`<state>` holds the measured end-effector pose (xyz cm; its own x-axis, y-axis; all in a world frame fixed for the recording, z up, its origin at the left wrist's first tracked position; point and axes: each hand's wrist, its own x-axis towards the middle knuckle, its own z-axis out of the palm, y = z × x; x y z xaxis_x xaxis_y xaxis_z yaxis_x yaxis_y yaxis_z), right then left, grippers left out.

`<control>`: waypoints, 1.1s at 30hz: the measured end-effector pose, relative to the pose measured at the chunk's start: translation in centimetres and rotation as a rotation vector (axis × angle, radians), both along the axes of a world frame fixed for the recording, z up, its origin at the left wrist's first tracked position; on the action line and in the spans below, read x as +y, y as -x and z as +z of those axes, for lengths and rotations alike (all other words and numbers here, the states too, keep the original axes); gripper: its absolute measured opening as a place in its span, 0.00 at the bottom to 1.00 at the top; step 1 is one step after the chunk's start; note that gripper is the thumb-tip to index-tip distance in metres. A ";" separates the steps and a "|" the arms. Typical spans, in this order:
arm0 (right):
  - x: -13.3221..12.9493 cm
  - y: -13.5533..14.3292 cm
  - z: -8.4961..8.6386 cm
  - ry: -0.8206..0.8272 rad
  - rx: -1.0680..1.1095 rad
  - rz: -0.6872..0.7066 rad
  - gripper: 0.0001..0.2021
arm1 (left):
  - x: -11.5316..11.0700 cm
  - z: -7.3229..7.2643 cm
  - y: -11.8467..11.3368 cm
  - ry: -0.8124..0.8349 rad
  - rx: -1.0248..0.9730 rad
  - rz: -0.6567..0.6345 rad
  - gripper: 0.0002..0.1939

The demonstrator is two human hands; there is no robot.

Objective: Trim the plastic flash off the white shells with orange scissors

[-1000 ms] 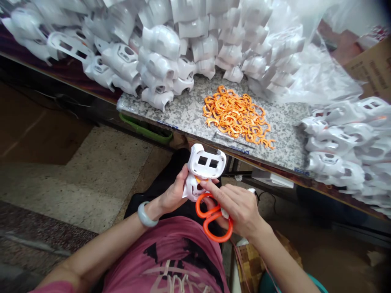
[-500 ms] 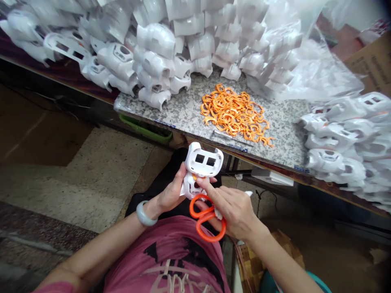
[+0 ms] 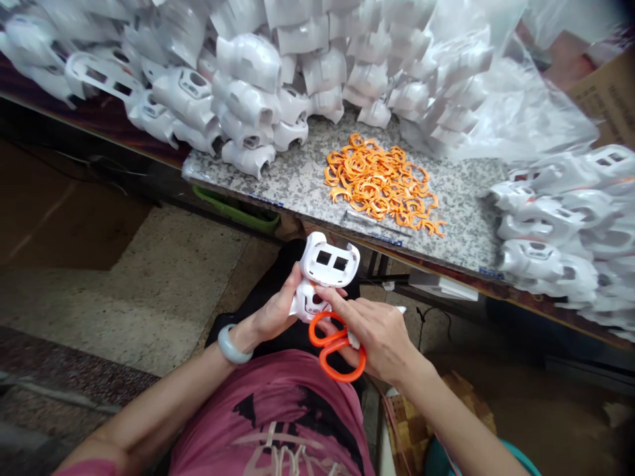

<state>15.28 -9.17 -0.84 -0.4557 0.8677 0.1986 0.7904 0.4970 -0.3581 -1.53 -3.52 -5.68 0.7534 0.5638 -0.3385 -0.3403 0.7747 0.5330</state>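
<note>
My left hand (image 3: 278,305) grips a white plastic shell (image 3: 331,264) by its left side, above my lap. Two square openings show in the shell's upper part, and a bit of orange sits at its narrow middle. Closed around a pair of scissors with orange handles (image 3: 342,356), my right hand (image 3: 380,334) has its index finger pressed on the shell near that orange bit. The scissors' handles hang out toward my body, and most of the blades are hidden by the hand.
A pile of orange rings (image 3: 380,178) lies on the speckled stone table (image 3: 297,175), a thin metal tool (image 3: 374,223) at its front. White shells (image 3: 251,109) are stacked behind and left, more (image 3: 560,225) at right. Clear plastic bags (image 3: 526,119) lie at the back right.
The shell and both hands have shifted very slightly left. My right index finger stays on the shell's middle, and the scissors' handles have moved up a little.
</note>
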 end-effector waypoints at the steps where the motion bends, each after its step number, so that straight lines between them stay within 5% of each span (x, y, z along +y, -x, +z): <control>1: -0.1 -0.1 -0.1 -0.008 0.020 0.004 0.20 | 0.0 0.1 0.0 0.011 -0.018 0.002 0.35; 33: -0.4 -0.7 -0.4 0.310 -0.019 -0.017 0.31 | -0.5 -0.9 0.0 0.078 0.064 0.014 0.34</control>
<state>15.97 -9.58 -1.21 -0.4413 0.8933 -0.0850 0.8058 0.3529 -0.4756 -1.49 -3.98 -6.58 0.7211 0.5440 -0.4290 -0.3187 0.8103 0.4918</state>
